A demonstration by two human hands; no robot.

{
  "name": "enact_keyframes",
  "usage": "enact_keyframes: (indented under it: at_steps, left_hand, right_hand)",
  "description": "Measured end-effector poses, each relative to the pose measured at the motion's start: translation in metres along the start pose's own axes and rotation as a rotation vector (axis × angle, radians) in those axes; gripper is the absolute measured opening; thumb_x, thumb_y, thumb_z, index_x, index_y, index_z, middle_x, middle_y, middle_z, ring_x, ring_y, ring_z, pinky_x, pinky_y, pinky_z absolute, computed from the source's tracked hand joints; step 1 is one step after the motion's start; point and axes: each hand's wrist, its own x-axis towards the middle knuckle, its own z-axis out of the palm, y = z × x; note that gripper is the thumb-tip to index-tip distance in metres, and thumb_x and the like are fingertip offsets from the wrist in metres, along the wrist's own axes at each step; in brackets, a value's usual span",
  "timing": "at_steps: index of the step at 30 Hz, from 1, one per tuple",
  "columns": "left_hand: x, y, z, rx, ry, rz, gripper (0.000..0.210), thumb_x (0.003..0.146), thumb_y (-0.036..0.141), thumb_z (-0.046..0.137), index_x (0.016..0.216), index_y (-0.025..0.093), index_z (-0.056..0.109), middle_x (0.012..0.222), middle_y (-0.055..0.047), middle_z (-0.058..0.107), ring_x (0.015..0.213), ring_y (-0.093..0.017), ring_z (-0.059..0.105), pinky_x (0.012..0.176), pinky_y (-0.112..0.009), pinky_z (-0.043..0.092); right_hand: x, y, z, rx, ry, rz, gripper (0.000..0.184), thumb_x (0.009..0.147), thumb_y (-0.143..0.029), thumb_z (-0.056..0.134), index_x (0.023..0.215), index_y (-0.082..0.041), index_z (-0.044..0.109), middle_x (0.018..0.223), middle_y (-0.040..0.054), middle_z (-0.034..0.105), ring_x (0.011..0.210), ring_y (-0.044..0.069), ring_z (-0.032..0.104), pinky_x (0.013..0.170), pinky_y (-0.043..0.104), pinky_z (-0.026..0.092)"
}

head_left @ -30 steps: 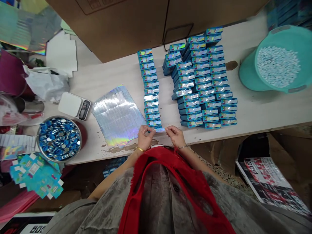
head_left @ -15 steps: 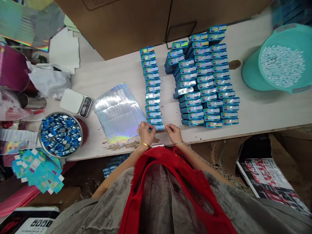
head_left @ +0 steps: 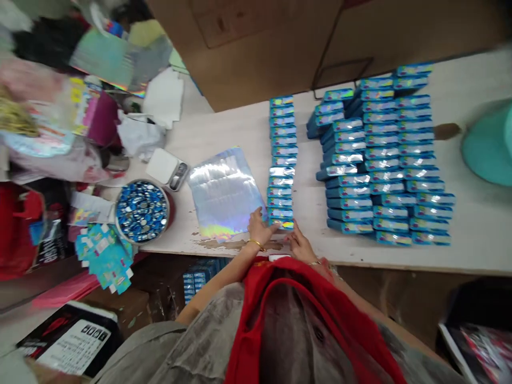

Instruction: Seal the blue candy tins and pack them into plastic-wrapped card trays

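A column of small blue boxes (head_left: 282, 160) with shiny tops stands on the table. At its near end, my left hand (head_left: 261, 228) has its fingers spread, with the thumb at the left corner of the nearest box (head_left: 281, 224). On the other side, my right hand (head_left: 302, 246) is open, its index finger stretched to that box's right corner. Neither hand is wrapped round anything. A silvery holographic sheet (head_left: 226, 194) lies left of the column, close to my left fingers.
More blue boxes (head_left: 384, 170) stand in packed rows to the right. A round tub (head_left: 173, 210) of shiny blue pieces and a white scale (head_left: 160, 164) are on the left. Behind stands a large carton (head_left: 256, 48); a turquoise bucket (head_left: 486, 144) is at far right.
The view has swung left, so everything sits further right and lower. My fingers were pinched at the nearest box's ends; now they are spread apart beside it.
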Motion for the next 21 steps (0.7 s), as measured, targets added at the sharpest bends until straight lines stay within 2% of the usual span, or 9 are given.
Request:
enact_keyframes:
  at_steps: [2, 3, 6, 9, 12, 14, 16, 21]
  left_hand:
    - [0.008, -0.011, -0.008, -0.030, -0.028, 0.101, 0.068, 0.071, 0.039, 0.077, 0.129, 0.020, 0.047, 0.121, -0.012, 0.057, 0.112, -0.025, 0.057, 0.094, -0.040, 0.046]
    - [0.017, -0.017, -0.017, -0.030, -0.013, 0.161, 0.061, 0.074, 0.038, 0.074, 0.127, 0.020, 0.049, 0.119, -0.012, 0.058, 0.111, -0.024, 0.058, 0.094, -0.039, 0.046]
    - [0.060, -0.029, -0.068, 0.087, 0.121, 0.285, 0.053, 0.081, 0.035, 0.067, 0.129, 0.021, 0.049, 0.120, -0.012, 0.058, 0.114, -0.024, 0.056, 0.097, -0.041, 0.045]
    - [0.124, -0.035, -0.132, 0.344, 0.180, 0.246, 0.069, 0.079, 0.034, 0.069, 0.139, 0.022, 0.038, 0.139, -0.014, 0.047, 0.131, -0.029, 0.044, 0.105, -0.045, 0.039]
    - [0.185, -0.040, -0.179, 0.603, 0.077, 0.188, 0.092, 0.071, 0.034, 0.076, 0.147, 0.021, 0.026, 0.153, -0.016, 0.030, 0.141, -0.033, 0.028, 0.110, -0.045, 0.032]
    - [0.212, -0.044, -0.194, 0.690, 0.008, 0.187, 0.102, 0.065, 0.036, 0.080, 0.148, 0.020, 0.023, 0.155, -0.017, 0.023, 0.142, -0.035, 0.022, 0.110, -0.045, 0.029]
    - [0.228, -0.047, -0.201, 0.708, -0.002, 0.193, 0.101, 0.061, 0.037, 0.081, 0.144, 0.020, 0.028, 0.152, -0.019, 0.027, 0.139, -0.036, 0.026, 0.108, -0.046, 0.027]
    - [0.234, -0.049, -0.205, 0.733, 0.010, 0.169, 0.080, 0.056, 0.037, 0.081, 0.125, 0.016, 0.046, 0.131, -0.019, 0.046, 0.123, -0.034, 0.042, 0.104, -0.046, 0.026]
  right_hand:
    - [-0.001, 0.005, -0.003, -0.043, -0.032, 0.036, 0.075, 0.077, -0.059, 0.051, 0.135, -0.012, 0.049, 0.066, 0.0029, 0.065, 0.051, 0.018, 0.052, 0.054, 0.034, 0.045]
    - [-0.001, 0.007, -0.006, -0.073, -0.003, 0.043, 0.078, 0.076, -0.059, 0.051, 0.137, -0.011, 0.047, 0.067, 0.0036, 0.066, 0.051, 0.018, 0.052, 0.054, 0.034, 0.045]
    - [-0.006, 0.009, -0.020, -0.184, 0.128, 0.091, 0.082, 0.075, -0.059, 0.050, 0.142, -0.012, 0.042, 0.075, 0.0041, 0.069, 0.053, 0.017, 0.054, 0.058, 0.033, 0.047]
    - [-0.018, 0.010, -0.038, -0.238, 0.207, 0.196, 0.076, 0.072, -0.061, 0.050, 0.132, -0.014, 0.054, 0.077, 0.0053, 0.069, 0.056, 0.017, 0.056, 0.057, 0.032, 0.048]
    - [-0.032, 0.017, -0.054, -0.249, 0.260, 0.274, 0.067, 0.065, -0.064, 0.055, 0.112, -0.017, 0.067, 0.073, 0.0070, 0.070, 0.063, 0.022, 0.063, 0.058, 0.033, 0.051]
    - [-0.042, 0.025, -0.061, -0.251, 0.276, 0.307, 0.062, 0.061, -0.064, 0.058, 0.103, -0.020, 0.070, 0.073, 0.0071, 0.071, 0.069, 0.024, 0.066, 0.061, 0.033, 0.053]
    - [-0.051, 0.032, -0.063, -0.275, 0.290, 0.329, 0.058, 0.057, -0.064, 0.059, 0.095, -0.022, 0.071, 0.071, 0.0065, 0.071, 0.069, 0.026, 0.068, 0.063, 0.034, 0.054]
    - [-0.061, 0.039, -0.051, -0.336, 0.269, 0.396, 0.051, 0.048, -0.064, 0.058, 0.079, -0.026, 0.070, 0.070, 0.0077, 0.073, 0.071, 0.032, 0.070, 0.070, 0.042, 0.054]
